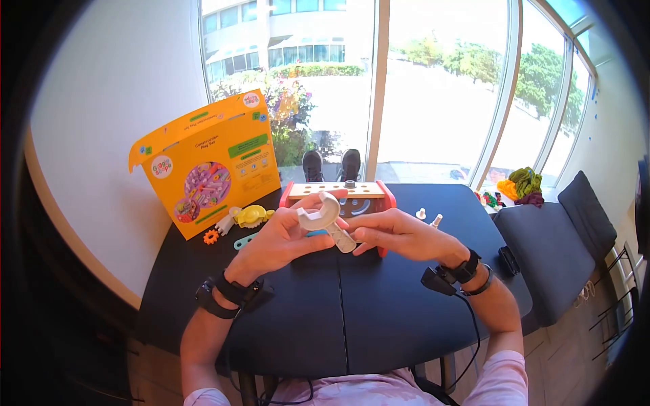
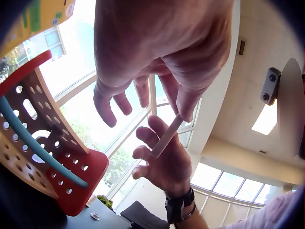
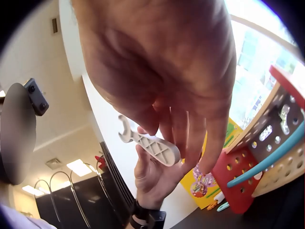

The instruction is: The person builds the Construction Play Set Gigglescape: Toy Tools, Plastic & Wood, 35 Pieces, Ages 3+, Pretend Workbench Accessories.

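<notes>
A white toy wrench (image 1: 344, 239) is held up above the table, its open jaw tilted up and left. My left hand (image 1: 269, 238) pinches it between thumb and fingers, also seen as the near hand (image 2: 162, 52) in the left wrist view. On the other side, my right hand (image 1: 404, 233) has its fingers extended by the handle's end; whether they touch it I cannot tell. The right wrist view shows the wrench (image 3: 155, 147) with its ribbed handle below the right hand (image 3: 162, 71).
Behind the hands stands a toy workbench (image 1: 387, 196) with red sides and holes. Left are a yellow box (image 1: 237, 159), a yellow toy (image 1: 253, 216), an orange gear (image 1: 211, 237) and a teal strip (image 1: 242, 242). Small white pieces (image 1: 437, 220) lie right; a grey chair (image 1: 552, 250) stands beyond.
</notes>
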A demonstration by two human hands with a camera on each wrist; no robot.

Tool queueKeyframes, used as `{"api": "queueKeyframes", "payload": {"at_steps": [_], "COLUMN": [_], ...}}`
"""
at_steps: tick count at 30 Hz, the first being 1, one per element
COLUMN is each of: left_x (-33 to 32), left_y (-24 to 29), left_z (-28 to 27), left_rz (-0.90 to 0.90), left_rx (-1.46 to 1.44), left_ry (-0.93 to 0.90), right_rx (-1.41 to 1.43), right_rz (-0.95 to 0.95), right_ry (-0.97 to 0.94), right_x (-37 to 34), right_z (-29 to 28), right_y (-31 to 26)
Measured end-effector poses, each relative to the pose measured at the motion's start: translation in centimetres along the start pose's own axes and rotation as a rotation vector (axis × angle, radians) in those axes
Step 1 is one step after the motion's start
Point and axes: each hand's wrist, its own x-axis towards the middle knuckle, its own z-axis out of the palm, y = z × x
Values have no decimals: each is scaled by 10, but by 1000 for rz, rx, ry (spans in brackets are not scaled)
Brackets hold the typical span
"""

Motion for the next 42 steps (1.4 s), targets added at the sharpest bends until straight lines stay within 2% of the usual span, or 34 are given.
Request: {"api": "queueKeyframes", "payload": {"at_steps": [3, 6, 12, 15, 18, 22, 25, 28, 30, 33, 35, 40, 42], "left_x": [0, -1, -3, -4, -4, -11, -17, -29, -35, -41, -41, -32, -27], "left_y": [-4, -6, 7, 6, 10, 20, 22, 24, 27, 24, 24, 9, -2], "left_z": [-4, -8, -2, -1, -8, -9, -19, -36, -45, -60, -67, -75, -81], "left_rz": [4, 37, 19, 5, 116, 6, 7, -20, -36, -74, -116, -191, -223], "left_rx": [-39, -13, -18, -34, 135, 99, 133, 164, 98, 80, 53, 90, 140], "left_ry": [-28, -118, -164, -93, -162, 13, 127, 225, 302, 401, 447, 495, 504], "right_rx": [137, 157, 122, 123, 57, -66, -268, -813, -1041, -1227, -1245, -1249, -1379], "right_rz": [90, 87, 94, 56, 26, -34, -87, 83, 253, 506, 622, 959, 939], "right_ry": [-99, -173, -177, -173, -137, 56, 415, 784, 925, 907, 870, 689, 729], "right_x": [0, -1, -5, -7, -11, -24, -41, -68, -97, -155, -182, -210, -204], "right_z": [2, 0, 4, 6, 6, -3, -23, -50, -86, -138, -150, -169, -156], "right_y": [-3, 1, -9, -13, -19, -35, -35, -25, 17, 91, 121, 170, 167]}}
